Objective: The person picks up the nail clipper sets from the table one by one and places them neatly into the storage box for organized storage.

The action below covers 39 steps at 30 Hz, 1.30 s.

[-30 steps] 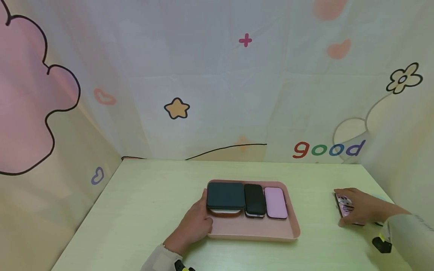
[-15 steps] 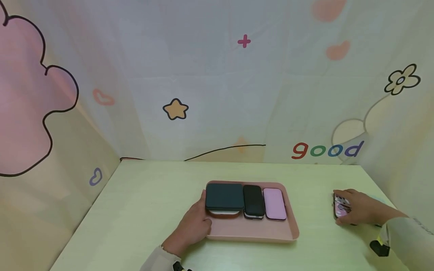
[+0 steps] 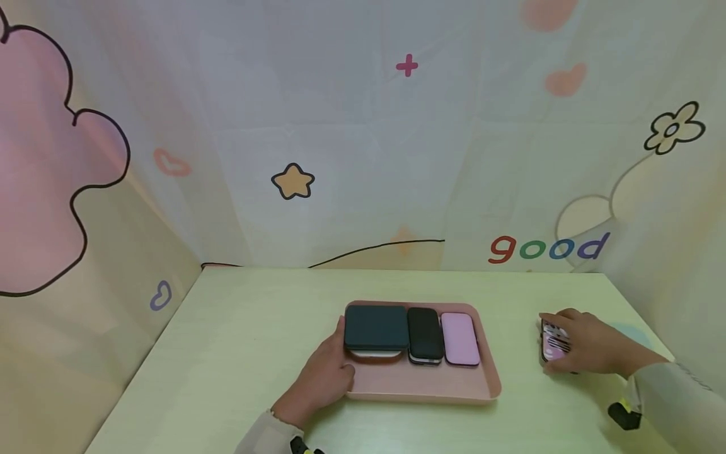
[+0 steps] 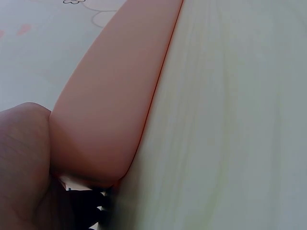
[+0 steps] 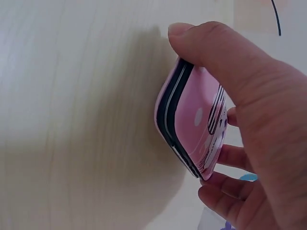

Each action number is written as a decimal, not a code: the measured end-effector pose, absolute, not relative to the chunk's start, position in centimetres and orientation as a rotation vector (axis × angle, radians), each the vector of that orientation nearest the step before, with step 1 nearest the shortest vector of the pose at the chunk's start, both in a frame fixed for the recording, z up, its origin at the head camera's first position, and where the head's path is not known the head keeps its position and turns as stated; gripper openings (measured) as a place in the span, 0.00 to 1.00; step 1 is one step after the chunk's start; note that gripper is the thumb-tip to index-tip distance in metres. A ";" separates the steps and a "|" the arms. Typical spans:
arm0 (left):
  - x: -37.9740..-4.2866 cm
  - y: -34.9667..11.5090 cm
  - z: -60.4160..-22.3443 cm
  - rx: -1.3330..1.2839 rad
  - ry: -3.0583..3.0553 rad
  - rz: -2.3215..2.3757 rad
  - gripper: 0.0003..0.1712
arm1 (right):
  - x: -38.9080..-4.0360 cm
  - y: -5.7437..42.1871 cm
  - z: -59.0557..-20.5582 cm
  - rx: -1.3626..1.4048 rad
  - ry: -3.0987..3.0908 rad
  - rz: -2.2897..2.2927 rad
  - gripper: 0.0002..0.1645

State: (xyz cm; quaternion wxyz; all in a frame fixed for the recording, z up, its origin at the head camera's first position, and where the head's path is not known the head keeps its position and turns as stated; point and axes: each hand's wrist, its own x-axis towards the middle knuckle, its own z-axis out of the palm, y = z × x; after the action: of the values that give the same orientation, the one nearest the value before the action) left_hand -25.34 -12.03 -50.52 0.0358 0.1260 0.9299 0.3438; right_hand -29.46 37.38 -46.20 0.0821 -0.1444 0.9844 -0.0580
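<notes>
In the head view, my left hand [image 3: 323,372] grips the left side of a pink tray [image 3: 420,384], index finger along its edge. The left wrist view shows this hand against the tray's wall [image 4: 105,105]. On the right, my right hand [image 3: 595,343] holds a small pink cartoon-printed case [image 3: 554,342] between thumb and fingers. The right wrist view shows the case [image 5: 192,110] tilted, with a black band round its edge. Inside the tray, side by side, lie a dark teal flat case [image 3: 376,327], a black phone-sized case [image 3: 425,334] and a lilac one [image 3: 460,338].
White and brown edges [image 3: 374,358] show beneath the teal case. The pale wooden table [image 3: 255,340] runs back to a printed curtain [image 3: 363,157], which also hangs at both sides. Bare tabletop lies between the tray and my right hand.
My right hand has moved left toward the tray, carrying the pink case. My left hand and the tray keep their places.
</notes>
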 end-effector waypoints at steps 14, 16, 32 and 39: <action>-25.3 -12.1 -50.6 0.388 2.859 1.066 0.50 | -29.3 33.7 -44.4 -0.538 3.007 -0.133 0.66; -25.2 -12.0 -50.5 0.387 2.857 1.066 0.50 | -29.3 33.5 -44.4 -0.542 3.012 -0.125 0.65; -25.2 -12.0 -50.6 0.384 2.852 1.071 0.49 | -29.3 30.7 -42.9 -0.693 3.059 -0.111 0.60; -25.2 -12.0 -50.5 0.385 2.858 1.074 0.49 | -29.4 29.3 -42.5 -0.747 3.080 -0.138 0.59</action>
State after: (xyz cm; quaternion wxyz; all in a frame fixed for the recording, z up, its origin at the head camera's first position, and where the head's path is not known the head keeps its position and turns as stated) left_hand -25.24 -12.01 -50.50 0.0324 0.1251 0.9282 0.3489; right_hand -29.44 29.35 -42.48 -0.0155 -0.2354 0.9708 -0.0435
